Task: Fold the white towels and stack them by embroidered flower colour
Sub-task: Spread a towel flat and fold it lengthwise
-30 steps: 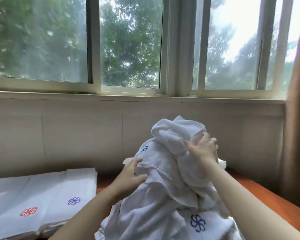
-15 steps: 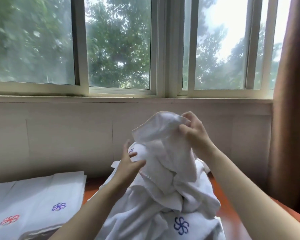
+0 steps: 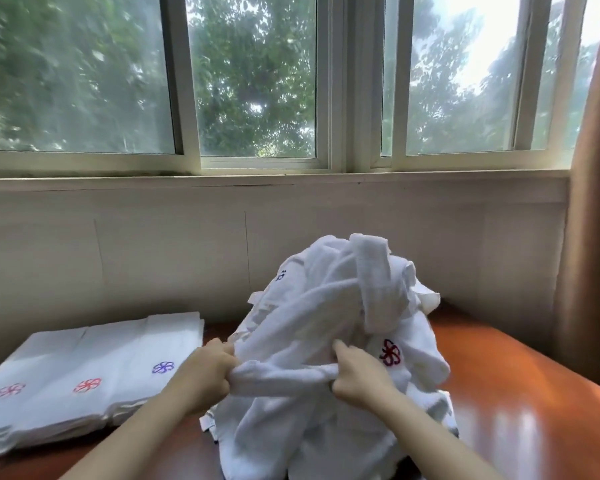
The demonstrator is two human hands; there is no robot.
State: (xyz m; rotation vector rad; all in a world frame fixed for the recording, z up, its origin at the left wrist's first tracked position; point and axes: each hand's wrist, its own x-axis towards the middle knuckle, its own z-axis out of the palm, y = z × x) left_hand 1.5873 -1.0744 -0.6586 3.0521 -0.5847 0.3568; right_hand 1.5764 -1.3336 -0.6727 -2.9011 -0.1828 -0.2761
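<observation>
the left hand (image 3: 207, 372) and right hand (image 3: 361, 377) each have their grip curled tight round a bunched white towel (image 3: 284, 377), stretched between them at the near side of the towel heap (image 3: 326, 299) on the desk (image 3: 520, 393). folded towels (image 3: 94, 355) lie to the left.

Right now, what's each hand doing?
Left hand: closed, fingers gripping the bunched white terry towel.
Right hand: closed, gripping the same towel further along its edge.

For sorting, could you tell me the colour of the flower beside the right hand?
The flower is dark red; head view.
</observation>
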